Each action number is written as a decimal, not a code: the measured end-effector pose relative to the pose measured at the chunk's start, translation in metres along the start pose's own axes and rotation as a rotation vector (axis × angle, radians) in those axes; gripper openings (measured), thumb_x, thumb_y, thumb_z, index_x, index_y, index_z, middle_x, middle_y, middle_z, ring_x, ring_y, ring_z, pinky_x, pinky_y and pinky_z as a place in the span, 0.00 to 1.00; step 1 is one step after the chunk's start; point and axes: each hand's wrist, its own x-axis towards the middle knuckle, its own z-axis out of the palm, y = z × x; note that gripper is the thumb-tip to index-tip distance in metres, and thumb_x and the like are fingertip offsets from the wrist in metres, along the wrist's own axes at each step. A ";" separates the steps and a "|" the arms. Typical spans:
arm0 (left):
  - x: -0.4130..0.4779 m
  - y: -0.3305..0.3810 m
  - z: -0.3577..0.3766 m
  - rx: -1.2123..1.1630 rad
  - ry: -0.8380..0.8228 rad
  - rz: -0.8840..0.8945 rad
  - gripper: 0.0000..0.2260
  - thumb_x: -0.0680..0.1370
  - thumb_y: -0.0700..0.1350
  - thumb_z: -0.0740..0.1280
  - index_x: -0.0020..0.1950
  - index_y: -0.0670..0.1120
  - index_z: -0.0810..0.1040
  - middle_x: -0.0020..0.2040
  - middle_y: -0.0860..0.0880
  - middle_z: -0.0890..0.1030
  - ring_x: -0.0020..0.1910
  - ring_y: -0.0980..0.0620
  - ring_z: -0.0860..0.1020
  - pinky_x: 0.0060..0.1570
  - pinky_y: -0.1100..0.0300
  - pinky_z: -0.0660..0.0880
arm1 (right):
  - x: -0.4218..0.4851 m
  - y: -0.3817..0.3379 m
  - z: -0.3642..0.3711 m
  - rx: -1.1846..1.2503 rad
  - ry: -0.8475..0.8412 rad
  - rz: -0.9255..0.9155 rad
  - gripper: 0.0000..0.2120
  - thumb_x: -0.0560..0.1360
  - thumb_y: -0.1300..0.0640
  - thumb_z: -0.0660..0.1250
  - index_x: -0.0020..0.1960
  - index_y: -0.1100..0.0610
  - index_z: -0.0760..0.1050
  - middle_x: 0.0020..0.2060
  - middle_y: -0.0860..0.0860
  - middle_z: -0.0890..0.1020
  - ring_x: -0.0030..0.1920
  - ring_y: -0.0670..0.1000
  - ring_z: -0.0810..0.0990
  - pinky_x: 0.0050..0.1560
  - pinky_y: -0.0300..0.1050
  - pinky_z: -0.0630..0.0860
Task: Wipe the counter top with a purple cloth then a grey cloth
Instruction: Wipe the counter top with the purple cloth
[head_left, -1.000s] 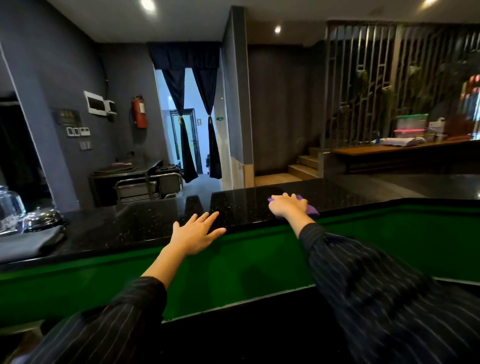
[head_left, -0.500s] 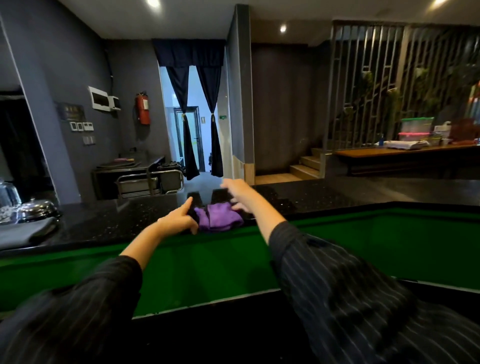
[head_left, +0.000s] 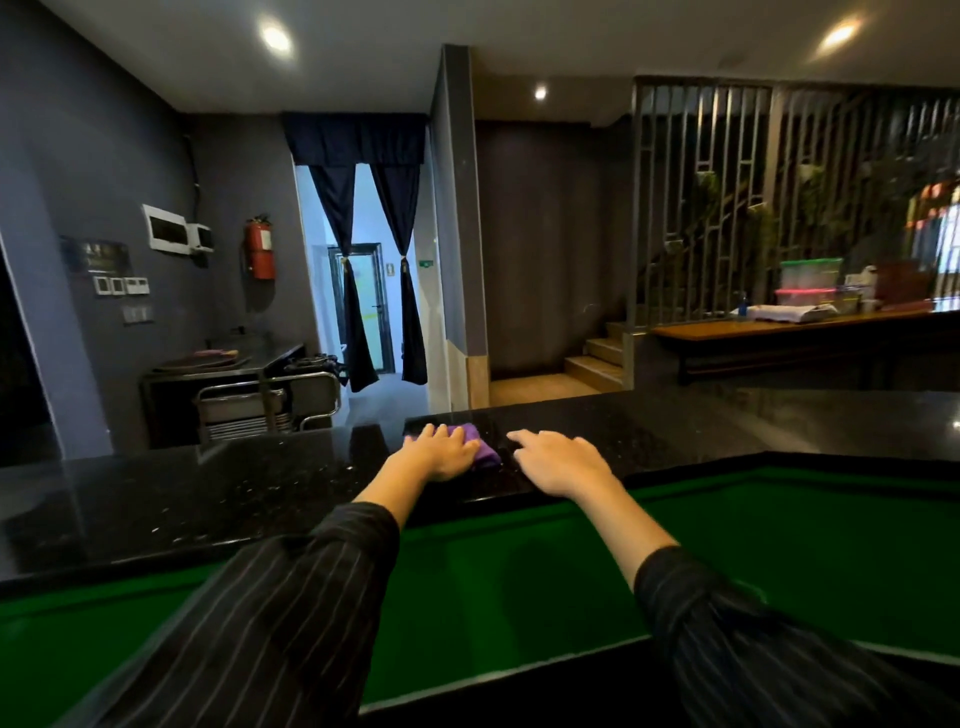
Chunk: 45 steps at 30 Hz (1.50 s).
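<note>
Left hand (head_left: 441, 453) now covers purple cloth (head_left: 483, 449), fingers (head_left: 435, 434) together; right hand (head_left: 561, 462), fingers apart, beside.

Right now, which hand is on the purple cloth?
The left hand: its fingers lie over the purple cloth. The right hand is beside it, off the cloth.

So the counter (head_left: 260, 493) runs across the whole view, left to right. The cloth (head_left: 484, 448) sits on it about midway, closer to the far edge, with the left hand (head_left: 441, 451) flat on top and the right hand (head_left: 561, 462) just to its right. Behind the counter, far left, there's a trolley (head_left: 265, 405), with a fire extinguisher (head_left: 260, 249) on the wall above it. A curtained doorway (head_left: 363, 291) is straight behind, steps (head_left: 597, 364) right of that, then a table (head_left: 779, 332) with storage boxes (head_left: 810, 283) on it, far right.
</note>
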 end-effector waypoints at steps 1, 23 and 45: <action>0.015 0.010 0.001 0.002 0.008 0.012 0.25 0.81 0.53 0.46 0.75 0.44 0.58 0.78 0.40 0.54 0.76 0.36 0.52 0.70 0.32 0.52 | 0.003 0.000 0.004 -0.008 -0.005 -0.004 0.24 0.81 0.50 0.48 0.76 0.49 0.62 0.73 0.55 0.68 0.74 0.55 0.65 0.70 0.57 0.60; -0.063 -0.007 -0.015 -0.249 -0.031 0.170 0.25 0.81 0.58 0.50 0.77 0.53 0.55 0.76 0.45 0.59 0.72 0.43 0.63 0.73 0.44 0.55 | -0.009 0.000 0.004 0.085 0.151 -0.016 0.23 0.83 0.49 0.45 0.68 0.56 0.71 0.65 0.58 0.76 0.64 0.61 0.74 0.59 0.57 0.68; -0.162 -0.038 0.009 -0.297 0.212 0.015 0.24 0.82 0.54 0.49 0.77 0.46 0.56 0.76 0.43 0.62 0.74 0.45 0.62 0.72 0.49 0.54 | -0.028 -0.060 0.013 0.087 0.325 0.174 0.20 0.82 0.52 0.53 0.64 0.61 0.75 0.64 0.60 0.75 0.64 0.62 0.72 0.61 0.56 0.71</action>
